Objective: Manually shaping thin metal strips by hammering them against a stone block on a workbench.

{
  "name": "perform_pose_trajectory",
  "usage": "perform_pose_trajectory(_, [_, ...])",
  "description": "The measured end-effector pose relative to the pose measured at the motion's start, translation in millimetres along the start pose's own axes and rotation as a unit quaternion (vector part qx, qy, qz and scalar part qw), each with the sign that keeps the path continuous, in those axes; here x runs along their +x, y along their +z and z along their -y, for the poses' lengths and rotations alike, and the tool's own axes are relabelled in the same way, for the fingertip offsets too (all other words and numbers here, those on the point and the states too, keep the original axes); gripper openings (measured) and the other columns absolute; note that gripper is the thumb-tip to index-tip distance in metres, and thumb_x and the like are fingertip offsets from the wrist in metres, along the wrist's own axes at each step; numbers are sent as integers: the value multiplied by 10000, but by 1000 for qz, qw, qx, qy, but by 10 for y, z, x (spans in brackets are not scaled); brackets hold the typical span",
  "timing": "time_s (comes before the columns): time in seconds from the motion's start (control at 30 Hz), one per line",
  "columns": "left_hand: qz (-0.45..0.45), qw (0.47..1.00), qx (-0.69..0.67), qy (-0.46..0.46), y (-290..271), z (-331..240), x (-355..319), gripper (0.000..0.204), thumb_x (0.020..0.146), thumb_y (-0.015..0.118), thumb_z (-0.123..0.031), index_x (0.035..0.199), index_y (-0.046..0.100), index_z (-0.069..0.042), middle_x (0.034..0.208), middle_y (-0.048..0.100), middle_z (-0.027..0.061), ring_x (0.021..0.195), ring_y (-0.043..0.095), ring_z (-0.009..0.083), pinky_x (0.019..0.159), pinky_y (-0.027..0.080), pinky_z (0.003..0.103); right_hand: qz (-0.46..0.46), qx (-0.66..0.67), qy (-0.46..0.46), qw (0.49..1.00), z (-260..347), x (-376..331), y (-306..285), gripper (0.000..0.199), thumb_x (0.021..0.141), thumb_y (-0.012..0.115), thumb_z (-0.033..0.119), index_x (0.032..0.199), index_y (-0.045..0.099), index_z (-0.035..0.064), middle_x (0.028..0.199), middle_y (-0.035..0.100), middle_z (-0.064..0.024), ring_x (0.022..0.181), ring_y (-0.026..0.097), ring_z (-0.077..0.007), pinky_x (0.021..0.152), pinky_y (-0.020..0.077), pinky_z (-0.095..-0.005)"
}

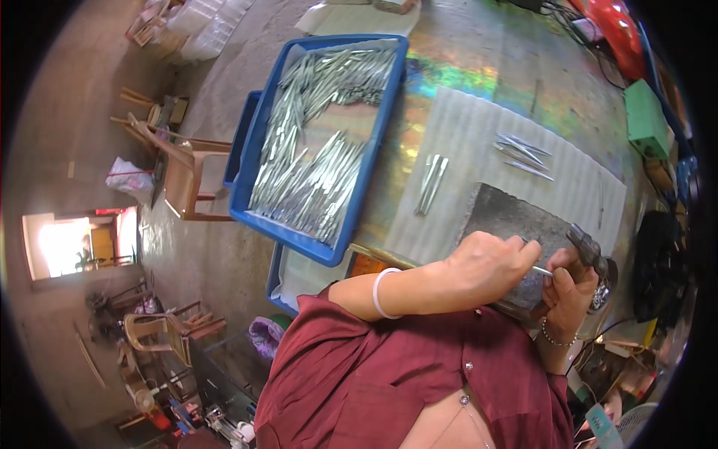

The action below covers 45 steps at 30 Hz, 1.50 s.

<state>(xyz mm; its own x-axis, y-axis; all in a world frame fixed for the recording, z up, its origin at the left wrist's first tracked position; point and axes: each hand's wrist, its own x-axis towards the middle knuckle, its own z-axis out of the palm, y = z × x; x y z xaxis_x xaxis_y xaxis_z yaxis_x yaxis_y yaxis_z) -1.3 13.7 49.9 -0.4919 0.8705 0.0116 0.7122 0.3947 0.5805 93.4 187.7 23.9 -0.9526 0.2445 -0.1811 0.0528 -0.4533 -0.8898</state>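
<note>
A thin silver metal rod [544,272] spans the short gap between my two hands. My left hand [493,260], with a white bangle on its wrist, is closed in a pinch on one end. The other end lies between the thumb and fingers of my right hand [566,288], which wears a beaded bracelet. Just beyond the right fingers is a dark metal piece shaped like a hammer head [586,245]; whether the hand touches it I cannot tell. Below both hands lies a dark, flat metal block [502,213], partly hidden by them.
Several silver rods [526,155] lie on a white foam sheet [467,123], with a few more slim rods [431,184] at its left. A blue tray [372,165] full of rods stands left. A green box [647,120] is at the far right, wooden chairs [187,168] farther left.
</note>
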Motion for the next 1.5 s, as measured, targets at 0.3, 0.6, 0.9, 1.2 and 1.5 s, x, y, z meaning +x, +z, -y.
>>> perform_pose_trajectory(0.3, [-77, 875, -472, 72, -175, 116, -198, 250, 791, 661, -28, 1029, 584, -22, 882, 621, 121, 745, 615, 249, 632, 475, 334, 17, 80, 41, 996, -98, -77, 24, 162, 836, 650, 79, 895, 513, 16, 755, 539, -75, 419, 357, -31, 326, 233, -163])
perform_pose_trajectory(0.6, [-170, 890, -422, 18, -193, 276, -236, 193, 732, 702, 6, 916, 651, -13, 837, 610, 98, 753, 584, 207, 681, 461, 286, -112, -117, -39, 986, 44, -197, -179, 182, 903, 544, 79, 1060, 567, -8, 736, 592, -79, 466, 381, -36, 418, 288, -184])
perform_pose_trajectory(0.9, [-205, 948, -244, -3, 181, 431, -219, 196, 739, 657, 72, 910, 600, -4, 832, 611, 121, 752, 602, 224, 647, 477, 288, -313, -532, -18, 786, 209, -270, -1782, 236, 822, 634, 69, 1032, 611, -36, 895, 675, -75, 823, 594, -104, 756, 464, -256])
perform_pose_trajectory(1.2, [-216, 953, -212, 1, 471, 451, -221, 224, 746, 641, 59, 946, 579, -21, 857, 588, 133, 736, 596, 285, 618, 480, 328, -261, -679, 80, 682, 189, -71, -1880, 257, 805, 632, 168, 978, 582, -16, 845, 632, -183, 786, 628, -300, 721, 469, -341])
perform_pose_trajectory(1.5, [-198, 953, -228, -6, 459, 473, -178, 202, 744, 632, 61, 922, 587, -23, 855, 591, 133, 751, 596, 290, 640, 484, 342, -236, -738, 61, 629, 221, -20, -1823, 230, 774, 583, 174, 913, 576, -9, 841, 600, -233, 786, 598, -389, 669, 466, -420])
